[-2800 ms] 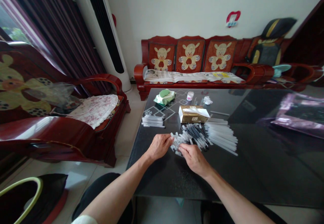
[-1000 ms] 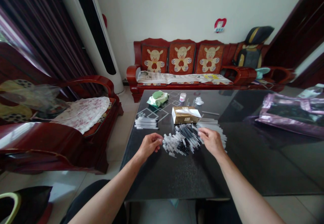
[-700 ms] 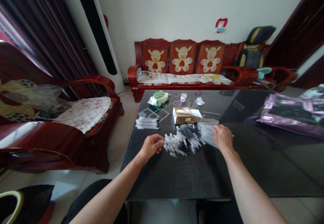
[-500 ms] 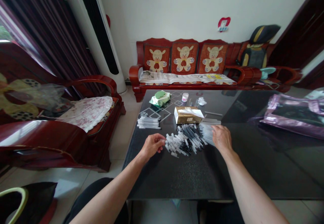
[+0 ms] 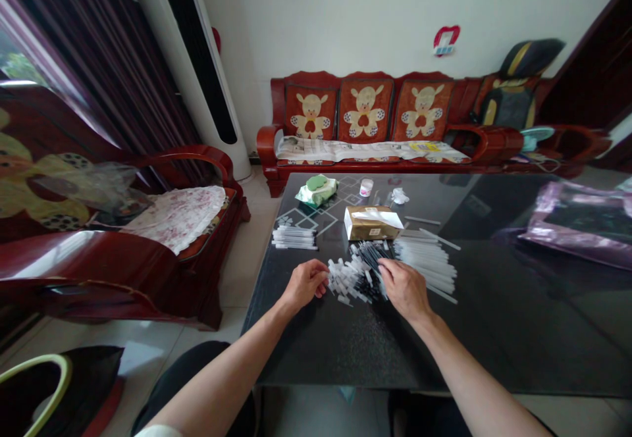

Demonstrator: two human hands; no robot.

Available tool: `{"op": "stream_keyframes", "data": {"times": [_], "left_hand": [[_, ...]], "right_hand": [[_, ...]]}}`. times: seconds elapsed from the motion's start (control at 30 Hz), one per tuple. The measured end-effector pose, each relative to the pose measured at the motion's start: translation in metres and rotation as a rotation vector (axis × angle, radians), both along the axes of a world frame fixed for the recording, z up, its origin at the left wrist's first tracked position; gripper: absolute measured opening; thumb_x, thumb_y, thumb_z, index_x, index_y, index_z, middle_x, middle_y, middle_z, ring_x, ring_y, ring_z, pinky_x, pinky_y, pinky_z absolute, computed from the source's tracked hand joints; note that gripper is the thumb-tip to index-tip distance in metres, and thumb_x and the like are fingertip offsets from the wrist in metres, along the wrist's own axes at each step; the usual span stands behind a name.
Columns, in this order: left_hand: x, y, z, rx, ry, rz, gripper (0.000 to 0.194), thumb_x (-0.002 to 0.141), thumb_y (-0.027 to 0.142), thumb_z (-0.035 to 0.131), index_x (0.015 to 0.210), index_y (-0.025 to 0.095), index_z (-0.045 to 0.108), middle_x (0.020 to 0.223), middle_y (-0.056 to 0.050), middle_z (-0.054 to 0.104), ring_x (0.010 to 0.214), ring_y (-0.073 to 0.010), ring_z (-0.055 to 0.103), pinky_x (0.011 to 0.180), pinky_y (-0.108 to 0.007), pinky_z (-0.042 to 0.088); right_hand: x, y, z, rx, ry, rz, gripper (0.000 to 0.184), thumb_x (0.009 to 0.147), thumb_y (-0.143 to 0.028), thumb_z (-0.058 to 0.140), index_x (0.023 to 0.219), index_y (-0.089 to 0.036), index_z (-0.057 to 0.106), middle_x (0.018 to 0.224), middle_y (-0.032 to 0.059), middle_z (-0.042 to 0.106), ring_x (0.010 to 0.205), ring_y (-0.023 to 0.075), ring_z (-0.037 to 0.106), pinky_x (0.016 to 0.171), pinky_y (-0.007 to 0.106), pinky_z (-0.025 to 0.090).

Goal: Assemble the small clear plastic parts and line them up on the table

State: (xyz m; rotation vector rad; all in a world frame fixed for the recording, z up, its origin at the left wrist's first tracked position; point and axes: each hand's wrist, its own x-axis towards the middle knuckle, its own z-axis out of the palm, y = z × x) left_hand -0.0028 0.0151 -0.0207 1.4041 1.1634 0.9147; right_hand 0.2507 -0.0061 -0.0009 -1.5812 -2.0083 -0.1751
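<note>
My left hand (image 5: pixel 307 283) is closed in a pinch at the left edge of a pile of short white caps (image 5: pixel 344 276). Whatever its fingertips hold is too small to make out. Over the right side of the pile, my right hand (image 5: pixel 405 287) has its fingers drawn together at the thin black rods (image 5: pixel 371 255), which look like pen refills. Its fingertips partly cover them, so what they grip is unclear. Clear whitish tubes (image 5: pixel 425 259), like pen barrels, lie fanned out beyond the right hand. A neat row of white pens (image 5: pixel 295 237) rests at the table's left.
A tissue box (image 5: pixel 374 224) stands just behind the piles on the dark glossy table (image 5: pixel 316 351). Farther back are a green wipes pack (image 5: pixel 317 191), a small white tub (image 5: pixel 366 188) and a crumpled tissue (image 5: pixel 399 195). A purple-edged plastic bag (image 5: pixel 557 233) lies at right.
My right hand has moved left from the clear tubes to the black rods, leaving the tubes in view. My left hand stays by the white caps. The view has shifted slightly.
</note>
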Motion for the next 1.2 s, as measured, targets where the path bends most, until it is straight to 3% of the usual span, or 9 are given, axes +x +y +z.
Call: {"op": "stream_keyframes", "data": {"times": [0.23, 0.43, 0.6, 0.77, 0.93, 1.07, 1.2], "left_hand": [[0.011, 0.002, -0.003, 0.084, 0.145, -0.018, 0.027, 0.079, 0.019, 0.052, 0.098, 0.015, 0.071, 0.059, 0.001, 0.062, 0.049, -0.0108, 0.059, 0.053, -0.021, 0.048], [0.001, 0.008, 0.009, 0.218, 0.248, 0.038, 0.034, 0.076, 0.012, 0.053, 0.105, 0.017, 0.070, 0.089, -0.005, 0.071, 0.063, -0.0135, 0.064, 0.062, -0.024, 0.051], [-0.024, 0.022, 0.013, 0.438, 0.559, 0.118, 0.030, 0.079, 0.012, 0.056, 0.106, 0.018, 0.067, 0.104, -0.007, 0.068, 0.085, -0.0185, 0.065, 0.084, -0.031, 0.050], [-0.052, 0.038, 0.008, 0.538, 0.896, 0.212, 0.040, 0.082, 0.011, 0.053, 0.122, 0.014, 0.056, 0.125, -0.014, 0.058, 0.119, -0.0254, 0.052, 0.103, -0.039, 0.039], [-0.053, 0.041, -0.006, 0.501, 1.037, 0.109, 0.049, 0.087, 0.014, 0.048, 0.136, 0.012, 0.043, 0.146, -0.018, 0.040, 0.135, -0.0280, 0.036, 0.109, -0.043, 0.028], [-0.046, 0.036, -0.007, 0.477, 1.085, 0.055, 0.049, 0.086, 0.015, 0.050, 0.134, 0.015, 0.046, 0.141, -0.016, 0.046, 0.129, -0.0285, 0.041, 0.107, -0.042, 0.029], [-0.045, 0.031, 0.003, 0.474, 1.128, 0.069, 0.041, 0.086, 0.016, 0.051, 0.127, 0.019, 0.052, 0.117, -0.013, 0.058, 0.109, -0.0268, 0.053, 0.097, -0.040, 0.037]], "right_hand": [[-0.001, -0.001, 0.002, -0.046, -0.036, -0.107, 0.028, 0.092, -0.029, 0.043, 0.099, -0.022, 0.069, 0.084, 0.0046, 0.075, 0.069, 0.0176, 0.067, 0.061, 0.026, 0.038], [-0.002, -0.001, 0.003, -0.070, -0.041, -0.121, 0.029, 0.092, -0.030, 0.042, 0.100, -0.023, 0.069, 0.082, 0.0046, 0.075, 0.068, 0.0177, 0.068, 0.061, 0.025, 0.038], [-0.002, -0.002, 0.003, -0.095, -0.046, -0.108, 0.029, 0.092, -0.029, 0.042, 0.101, -0.023, 0.069, 0.084, 0.0047, 0.075, 0.069, 0.0187, 0.069, 0.062, 0.026, 0.039], [-0.001, -0.002, 0.000, -0.074, -0.040, -0.114, 0.029, 0.092, -0.031, 0.044, 0.101, -0.022, 0.069, 0.082, 0.0050, 0.075, 0.067, 0.0192, 0.068, 0.060, 0.026, 0.038], [-0.002, -0.001, -0.002, -0.072, -0.064, -0.092, 0.029, 0.092, -0.031, 0.042, 0.101, -0.023, 0.069, 0.078, 0.0045, 0.075, 0.064, 0.0188, 0.068, 0.057, 0.026, 0.038], [-0.004, -0.002, -0.001, -0.069, -0.068, -0.100, 0.030, 0.092, -0.032, 0.042, 0.101, -0.023, 0.069, 0.079, 0.0048, 0.075, 0.065, 0.0193, 0.068, 0.058, 0.026, 0.039], [-0.005, -0.003, -0.001, -0.074, -0.066, -0.088, 0.030, 0.092, -0.031, 0.042, 0.101, -0.023, 0.069, 0.079, 0.0050, 0.075, 0.065, 0.0192, 0.068, 0.058, 0.027, 0.040]]}}
